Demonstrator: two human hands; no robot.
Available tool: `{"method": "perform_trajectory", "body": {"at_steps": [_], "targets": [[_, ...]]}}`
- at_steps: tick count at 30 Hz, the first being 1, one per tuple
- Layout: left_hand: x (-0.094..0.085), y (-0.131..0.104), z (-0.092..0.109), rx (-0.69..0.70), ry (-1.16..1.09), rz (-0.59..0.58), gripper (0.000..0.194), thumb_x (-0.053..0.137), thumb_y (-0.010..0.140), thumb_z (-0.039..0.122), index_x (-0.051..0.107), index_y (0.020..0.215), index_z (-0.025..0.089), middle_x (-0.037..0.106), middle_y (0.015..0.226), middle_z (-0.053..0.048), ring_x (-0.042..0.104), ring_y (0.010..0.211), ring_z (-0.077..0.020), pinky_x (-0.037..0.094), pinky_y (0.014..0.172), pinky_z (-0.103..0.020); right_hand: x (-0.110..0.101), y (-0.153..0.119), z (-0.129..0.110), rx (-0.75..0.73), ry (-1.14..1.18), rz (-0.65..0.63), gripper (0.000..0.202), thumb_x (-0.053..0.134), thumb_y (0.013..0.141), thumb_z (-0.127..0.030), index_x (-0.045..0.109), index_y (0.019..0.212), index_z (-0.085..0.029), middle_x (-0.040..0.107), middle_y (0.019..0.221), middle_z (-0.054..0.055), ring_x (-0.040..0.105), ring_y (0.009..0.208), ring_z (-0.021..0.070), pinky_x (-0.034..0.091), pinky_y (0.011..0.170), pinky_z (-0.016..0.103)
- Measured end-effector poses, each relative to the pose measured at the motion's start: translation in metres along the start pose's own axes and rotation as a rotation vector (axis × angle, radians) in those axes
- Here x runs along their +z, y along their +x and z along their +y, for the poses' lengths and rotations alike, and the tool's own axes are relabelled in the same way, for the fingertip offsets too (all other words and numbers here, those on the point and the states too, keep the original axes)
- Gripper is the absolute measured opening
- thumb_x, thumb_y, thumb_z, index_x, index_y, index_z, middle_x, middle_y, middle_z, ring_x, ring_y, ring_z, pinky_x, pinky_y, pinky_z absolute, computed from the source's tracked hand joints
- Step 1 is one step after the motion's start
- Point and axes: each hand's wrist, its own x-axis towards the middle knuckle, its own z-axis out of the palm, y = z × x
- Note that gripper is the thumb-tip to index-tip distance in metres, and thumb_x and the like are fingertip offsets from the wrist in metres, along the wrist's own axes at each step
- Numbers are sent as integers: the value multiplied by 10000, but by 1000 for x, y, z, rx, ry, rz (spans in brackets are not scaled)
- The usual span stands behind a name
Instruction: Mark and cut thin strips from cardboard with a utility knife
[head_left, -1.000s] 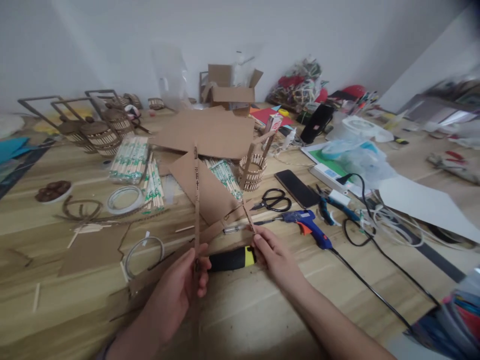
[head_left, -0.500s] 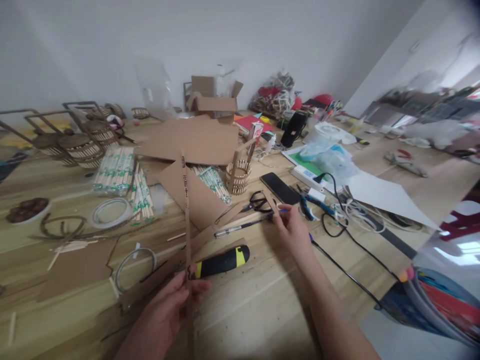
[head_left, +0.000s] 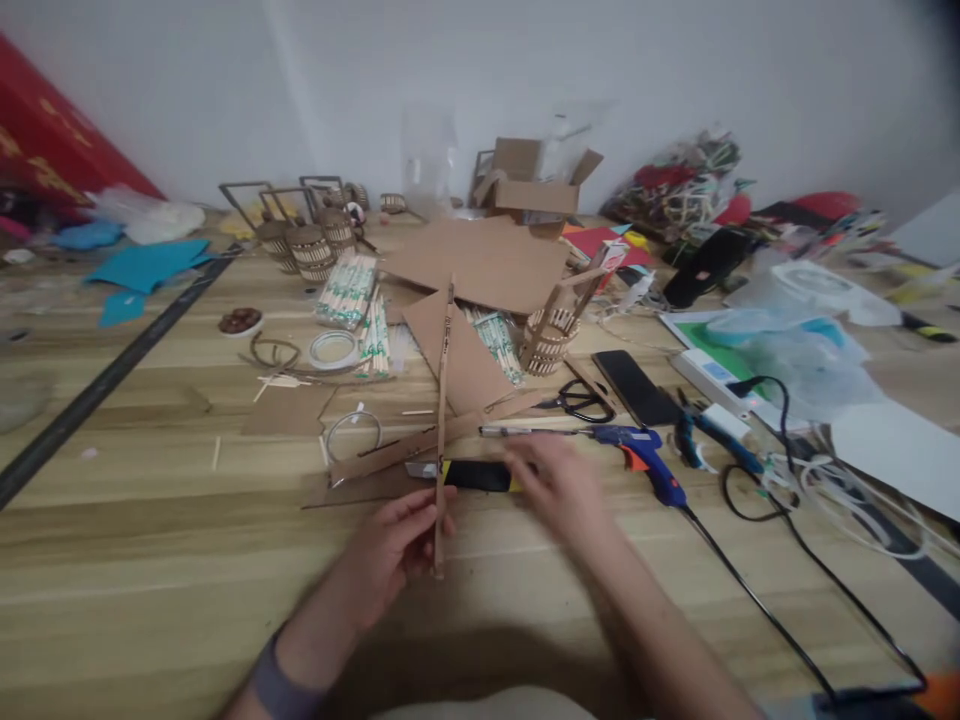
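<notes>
Upright in my left hand (head_left: 409, 535) is a long narrow cardboard strip (head_left: 444, 390), pinched near its lower end. My right hand (head_left: 559, 485), blurred by motion, hovers over the right end of a black and yellow utility knife (head_left: 476, 475); whether its fingers hold anything cannot be made out. Behind the knife lies a blue glue gun (head_left: 641, 455) with its nozzle pointing left. Another short cardboard strip (head_left: 590, 388) rests across the black scissors (head_left: 581, 408). A small basket of wooden pieces with a tall cardboard handle (head_left: 547, 345) stands further back.
A black phone (head_left: 636, 388), blue-handled pliers (head_left: 720, 440) and a white power strip (head_left: 709, 375) lie at the right. Packs of wooden sticks (head_left: 347, 290), a tape roll (head_left: 334, 350) and cardboard sheets (head_left: 476, 260) lie at the back. Several finished baskets (head_left: 311, 252) stand at the back left.
The view has swung left. My right hand has moved left, off the short strip, which now lies on the scissors, and toward the knife. My left hand still holds the long strip.
</notes>
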Motion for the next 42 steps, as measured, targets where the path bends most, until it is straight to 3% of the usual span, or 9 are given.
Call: {"method": "perform_trajectory", "body": {"at_steps": [2, 5, 11, 18, 22, 27, 35, 42], "targets": [[4, 4, -2, 28, 27, 5, 576, 880, 623, 517, 739, 1060, 170, 618, 783, -9, 446, 565, -88, 348, 521, -212, 19, -16, -20, -27, 96, -131, 197, 550, 953, -353, 713, 934, -245, 742, 909, 82, 655, 883, 258, 470, 791, 387], [8, 8, -4, 99, 138, 59, 597, 850, 643, 539, 713, 1073, 147, 569, 712, 21, 439, 565, -91, 286, 499, -207, 34, -25, -33, -17, 187, -163, 211, 536, 958, -336, 708, 879, -244, 716, 828, 68, 634, 807, 230, 452, 734, 357], [12, 12, -8, 142, 257, 90, 540, 779, 683, 564, 677, 1034, 167, 503, 648, 57, 431, 540, -102, 272, 472, -214, 36, -25, -32, 115, 374, -186, 248, 535, 961, -375, 689, 824, -237, 655, 732, 36, 567, 659, 176, 418, 604, 294], [11, 14, -13, 153, 253, 64, 575, 765, 707, 593, 665, 1071, 160, 506, 640, 51, 444, 530, -113, 310, 470, -221, 40, -32, -37, 177, 410, -282, 260, 542, 935, -380, 682, 783, -223, 629, 708, 24, 544, 652, 165, 379, 596, 288], [11, 13, -14, 141, 252, 81, 585, 757, 721, 594, 661, 1101, 160, 525, 636, 47, 420, 508, -106, 301, 463, -221, 43, -35, -39, 283, 516, -402, 225, 592, 886, -417, 681, 832, -218, 645, 713, 14, 511, 628, 154, 351, 572, 285], [10, 13, -17, 132, 243, 83, 651, 748, 730, 638, 655, 1165, 163, 544, 653, 41, 414, 492, -96, 290, 442, -213, 48, -38, -42, 445, 689, -506, 294, 692, 796, -494, 599, 752, -219, 582, 651, -19, 433, 573, 123, 316, 540, 270], [11, 12, -24, 135, 150, 19, 816, 734, 686, 779, 705, 1161, 116, 525, 628, 35, 432, 504, -99, 368, 438, -218, 48, -34, -41, 511, 989, -570, 484, 719, 762, -653, 508, 726, -219, 502, 597, -63, 317, 505, 75, 240, 497, 248], [7, 7, -24, 114, 24, -156, 677, 860, 683, 600, 737, 1174, 150, 585, 702, 8, 468, 566, -97, 395, 505, -219, 43, -32, -37, 637, 1093, -599, 534, 767, 720, -676, 552, 800, -193, 477, 632, -71, 255, 475, 47, 138, 461, 255]]}}
